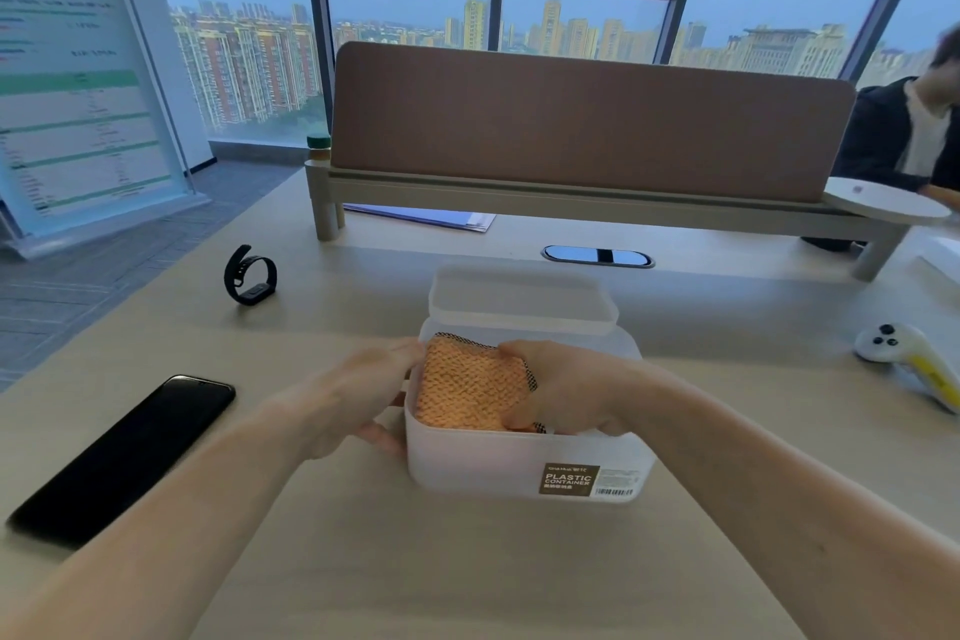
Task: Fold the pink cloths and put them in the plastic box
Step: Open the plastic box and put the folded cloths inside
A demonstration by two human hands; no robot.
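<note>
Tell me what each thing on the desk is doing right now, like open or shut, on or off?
plastic box: open, holding a cloth.
lid: off, lying behind the box.
pink cloth: folded, inside the box.
left hand: gripping the box's left wall.
right hand: in the box, pressing the cloth.
phone: screen dark, lying flat.
wristband: strap closed in a loop, not worn.

Right hand (563, 392) fingertips buried behind the folded cloth (470, 387) inside the plastic box (519, 463); grip can't be read. Lower cloth layers hidden by the frosted wall. Left hand (345, 398) fingers partly hidden behind the box's 9 o'clock wall. Both forearms cut off at 6 o'clock. Person (906, 130) at 2 o'clock cropped by the edge, blurred. Board (78, 83) text at 10 o'clock illegible. Box label (569, 479) small print unreadable. Phone (122, 460) corner smeared.
</note>
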